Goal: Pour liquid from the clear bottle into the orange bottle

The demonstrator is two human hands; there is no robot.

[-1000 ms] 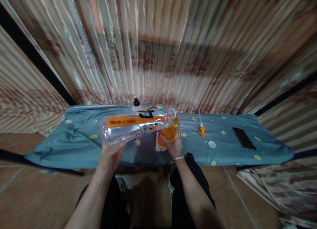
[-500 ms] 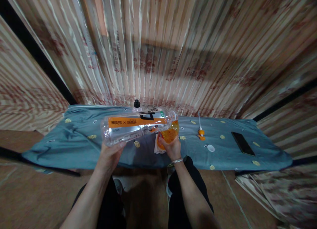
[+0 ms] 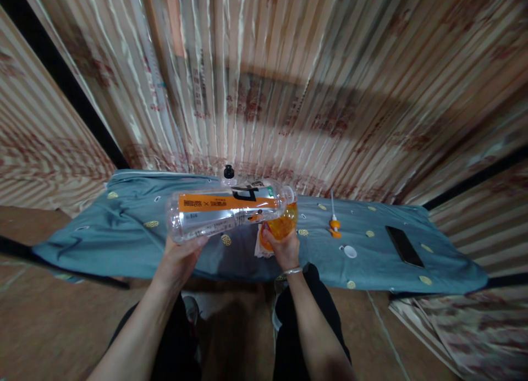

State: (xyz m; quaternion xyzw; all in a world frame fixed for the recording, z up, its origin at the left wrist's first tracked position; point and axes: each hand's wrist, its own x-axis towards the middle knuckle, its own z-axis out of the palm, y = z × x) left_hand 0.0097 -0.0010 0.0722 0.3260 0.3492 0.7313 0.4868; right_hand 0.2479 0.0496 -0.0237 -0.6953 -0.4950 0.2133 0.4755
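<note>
My left hand point(image 3: 181, 254) is closed round the base end of a clear plastic bottle point(image 3: 223, 205) with an orange and silver label. The bottle lies tilted nearly level, its uncapped mouth at the right. Beneath that mouth, my right hand point(image 3: 284, 246) grips a bottle of orange liquid point(image 3: 282, 224), whose top is partly hidden by the clear bottle. A whitish crumpled cloth or tissue point(image 3: 263, 249) shows beside the orange bottle's base. Behind the clear bottle stands a small clear bottle with a black cap point(image 3: 228, 172), mostly hidden.
An orange pump top with a tube point(image 3: 334, 224), a white round cap point(image 3: 350, 252) and a black phone point(image 3: 404, 246) lie to the right on the blue-green cloth point(image 3: 371, 271). Striped curtains point(image 3: 264, 95) hang behind, with dark poles point(image 3: 61, 78) at both sides.
Both hands keep their hold and the bottles stay in nearly the same pose. The view has shifted slightly; I cannot tell whether liquid is flowing.
</note>
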